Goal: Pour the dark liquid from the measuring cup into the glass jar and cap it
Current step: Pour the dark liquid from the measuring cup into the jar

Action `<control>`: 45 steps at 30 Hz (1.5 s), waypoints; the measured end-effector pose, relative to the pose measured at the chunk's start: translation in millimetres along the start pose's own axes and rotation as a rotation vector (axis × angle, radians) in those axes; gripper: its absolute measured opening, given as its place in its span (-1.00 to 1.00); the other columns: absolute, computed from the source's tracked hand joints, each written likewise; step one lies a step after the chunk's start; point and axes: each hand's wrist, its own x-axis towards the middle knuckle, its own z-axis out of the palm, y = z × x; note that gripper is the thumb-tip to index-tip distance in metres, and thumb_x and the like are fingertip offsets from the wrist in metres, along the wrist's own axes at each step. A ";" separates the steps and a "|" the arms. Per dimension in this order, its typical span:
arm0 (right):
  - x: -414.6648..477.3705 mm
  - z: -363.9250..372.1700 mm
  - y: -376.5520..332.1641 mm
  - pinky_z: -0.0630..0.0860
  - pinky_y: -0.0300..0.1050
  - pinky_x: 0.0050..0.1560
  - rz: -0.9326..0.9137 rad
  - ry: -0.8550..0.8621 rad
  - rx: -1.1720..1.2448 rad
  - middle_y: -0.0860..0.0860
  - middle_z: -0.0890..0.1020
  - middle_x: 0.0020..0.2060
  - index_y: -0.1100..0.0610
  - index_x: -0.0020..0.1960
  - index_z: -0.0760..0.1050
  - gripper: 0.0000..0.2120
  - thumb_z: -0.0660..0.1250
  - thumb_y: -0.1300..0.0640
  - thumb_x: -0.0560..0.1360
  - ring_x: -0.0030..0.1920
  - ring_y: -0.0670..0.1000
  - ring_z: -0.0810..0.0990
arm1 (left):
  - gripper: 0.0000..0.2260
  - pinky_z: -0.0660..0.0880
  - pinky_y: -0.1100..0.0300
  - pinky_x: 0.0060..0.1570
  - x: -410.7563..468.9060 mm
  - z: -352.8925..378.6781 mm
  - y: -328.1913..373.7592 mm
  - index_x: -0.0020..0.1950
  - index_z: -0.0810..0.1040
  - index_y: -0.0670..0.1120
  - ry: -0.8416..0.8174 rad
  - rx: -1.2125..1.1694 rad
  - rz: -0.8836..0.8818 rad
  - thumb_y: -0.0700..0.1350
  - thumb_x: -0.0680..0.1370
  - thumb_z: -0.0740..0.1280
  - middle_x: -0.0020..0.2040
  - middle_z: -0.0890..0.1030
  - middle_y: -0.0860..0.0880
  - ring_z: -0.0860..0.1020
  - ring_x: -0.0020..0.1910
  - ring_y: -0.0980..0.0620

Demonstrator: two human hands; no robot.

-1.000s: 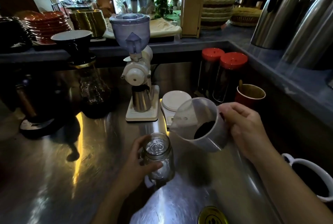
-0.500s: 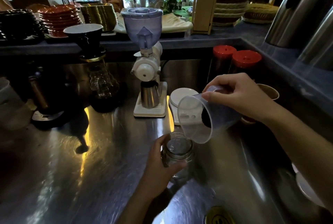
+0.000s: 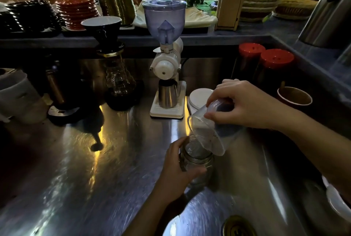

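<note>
Clear plastic tips steeply in our right hand (image 3: 245,102): the measuring cup (image 3: 210,131) lies mouth-down and to the left, its lower rim just over the open glass jar (image 3: 197,159). Our left hand (image 3: 178,171) wraps the jar upright on the steel counter (image 3: 95,169). The gold lid (image 3: 238,226) waits near us, closer to the right hand, we judge.

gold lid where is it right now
In the head view the gold lid lies on the steel counter at the bottom edge, right of centre, nearer the camera than the glass jar.
</note>
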 end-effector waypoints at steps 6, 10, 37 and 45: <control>5.9 0.9 -4.5 0.37 -0.19 -0.23 -0.048 -0.027 -0.034 0.03 0.56 -0.34 0.19 -0.18 0.59 -0.63 0.34 -0.13 0.30 -0.26 -0.10 0.44 | -0.32 0.44 0.01 0.30 1.3 -1.1 -0.3 0.27 0.29 0.30 0.008 0.058 0.031 -0.11 0.30 0.54 0.36 0.39 0.02 0.41 0.32 0.04; 8.8 2.1 -6.4 0.26 -0.38 -0.17 -0.077 -0.066 -0.078 0.01 0.56 -0.31 0.17 -0.15 0.59 -0.63 0.33 -0.13 0.31 -0.24 -0.12 0.44 | -0.32 0.44 0.27 0.14 0.5 -0.2 -0.3 0.20 0.29 0.43 0.017 0.061 0.022 -0.03 0.27 0.54 0.34 0.41 0.06 0.44 0.28 0.12; 13.1 12.6 -11.0 0.33 -0.07 -0.11 -0.285 -0.093 -0.190 -0.10 0.45 -0.33 0.14 -0.17 0.56 -0.71 0.35 -0.09 0.36 -0.29 -0.12 0.33 | -0.35 0.42 0.16 0.23 1.9 -1.7 1.3 0.16 0.25 0.45 -0.005 0.093 0.024 0.18 0.18 0.49 0.32 0.42 0.06 0.43 0.28 0.11; 12.1 15.9 -9.7 0.33 -0.08 -0.07 -0.344 -0.081 -0.231 0.02 0.57 -0.31 0.18 -0.15 0.58 -0.61 0.24 -0.15 0.38 -0.23 -0.09 0.37 | -0.29 0.42 0.18 0.24 3.7 -1.5 -3.5 0.28 0.26 0.30 0.003 0.084 0.022 0.12 0.22 0.51 0.33 0.42 0.06 0.43 0.29 0.11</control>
